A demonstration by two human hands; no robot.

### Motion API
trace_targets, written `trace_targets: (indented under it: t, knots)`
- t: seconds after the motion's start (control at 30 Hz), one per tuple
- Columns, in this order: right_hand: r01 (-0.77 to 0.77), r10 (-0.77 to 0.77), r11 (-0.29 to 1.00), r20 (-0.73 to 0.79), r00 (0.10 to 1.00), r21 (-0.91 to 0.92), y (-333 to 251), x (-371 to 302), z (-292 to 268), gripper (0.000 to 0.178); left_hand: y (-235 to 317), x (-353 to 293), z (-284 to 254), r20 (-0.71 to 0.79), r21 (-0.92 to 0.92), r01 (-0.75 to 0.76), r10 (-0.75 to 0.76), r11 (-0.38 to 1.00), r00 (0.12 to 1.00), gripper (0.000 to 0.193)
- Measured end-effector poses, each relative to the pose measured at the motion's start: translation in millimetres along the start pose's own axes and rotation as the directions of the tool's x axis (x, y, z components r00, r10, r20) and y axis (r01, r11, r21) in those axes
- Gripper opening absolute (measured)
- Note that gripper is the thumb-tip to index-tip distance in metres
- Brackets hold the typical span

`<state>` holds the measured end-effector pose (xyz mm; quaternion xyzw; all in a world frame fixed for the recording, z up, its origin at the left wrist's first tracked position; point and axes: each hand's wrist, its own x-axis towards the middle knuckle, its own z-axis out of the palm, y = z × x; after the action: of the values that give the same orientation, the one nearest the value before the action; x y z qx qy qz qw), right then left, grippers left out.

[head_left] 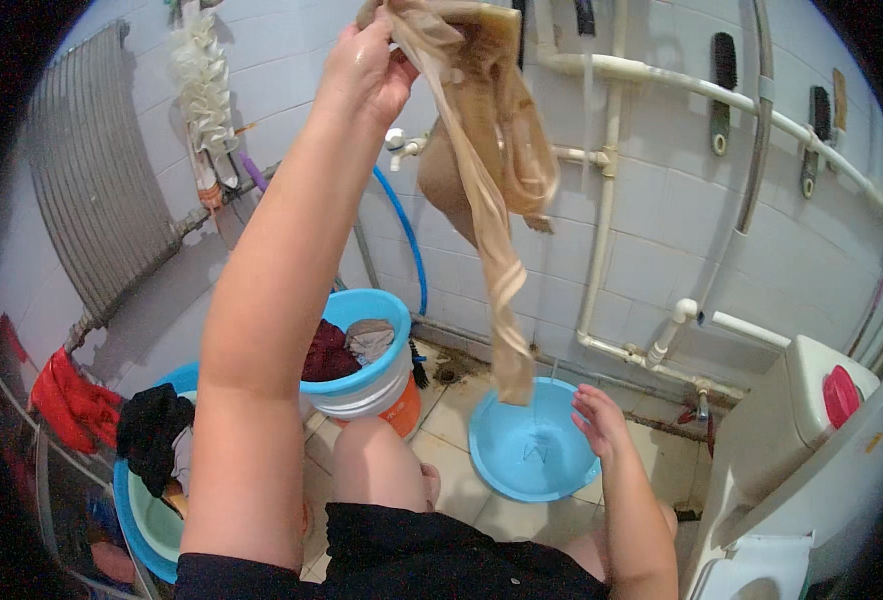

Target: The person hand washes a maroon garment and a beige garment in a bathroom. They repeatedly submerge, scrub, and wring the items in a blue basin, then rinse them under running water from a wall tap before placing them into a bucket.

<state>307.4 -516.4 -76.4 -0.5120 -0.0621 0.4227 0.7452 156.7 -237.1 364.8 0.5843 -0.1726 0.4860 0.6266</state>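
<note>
Gripping tan stocking-like garment up high with left hand, well above blue floor basin. Dangling long end down over basin; can't tell if touching. Holding right hand open at basin's right rim; can't tell if touching either. Left of basin: blue tub set on white-and-orange bucket, with dark red cloth and grey cloth inside. Farther left of basin: black cloth, red cloth. Right of basin: white toilet. On wall behind basin: white pipes, hanging brushes.
</note>
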Motion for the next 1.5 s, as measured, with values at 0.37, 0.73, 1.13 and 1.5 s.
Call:
trace_targets:
  t: [0.37, 0.73, 1.13, 1.5]
  knots:
    - [0.530, -0.558, 0.827, -0.149, 0.816, -0.189, -24.6, -11.9, -16.6, 0.027, -159.9, -171.7, 46.9, -0.260, 0.074, 0.614, -0.580, 0.785, 0.772, 0.028]
    - [0.428, -0.407, 0.737, 0.162, 0.899, -0.523, 6.8, 45.3, 31.3, 0.047, -274.6, -287.9, 69.8, -0.349, -0.347, 0.708, -0.785, 0.615, 0.511, 0.031]
    - [-0.030, -0.094, 0.942, 0.348, 0.933, 0.335, -27.0, 65.1, 20.9, 0.043, -318.8, -323.4, -32.4, -0.071, 0.110, 0.954, -0.955, 0.279, 0.287, 0.029]
    - [0.130, -0.089, 0.833, 0.101, 0.991, -0.537, -28.2, 75.2, 9.5, 0.034, -369.2, -336.7, -25.3, -0.070, 0.624, 0.410, -0.475, 0.666, 0.877, 0.025]
